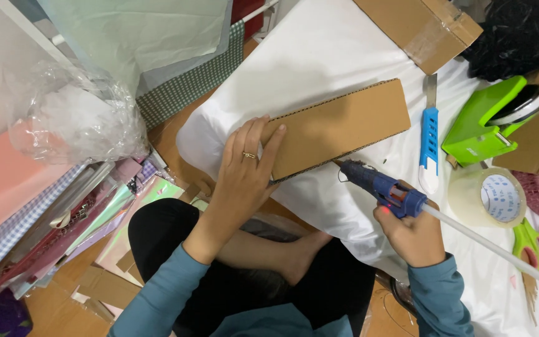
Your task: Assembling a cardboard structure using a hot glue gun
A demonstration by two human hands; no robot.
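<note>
My left hand (244,171) presses flat on the near end of a long brown corrugated cardboard strip (344,125), which lies on a white cloth (319,56). A ring sits on one finger. My right hand (413,234) grips a blue hot glue gun (382,187) with a white glue stick (494,246) sticking out behind. The gun's nozzle points at the strip's lower edge, close to my left fingers.
A blue utility knife (429,140), a green hole punch (491,118), a roll of clear tape (488,196) and green scissors (534,243) lie at right. A cardboard box (422,25) is at top. Stacked coloured papers (51,212) and crumpled plastic (76,115) fill the left.
</note>
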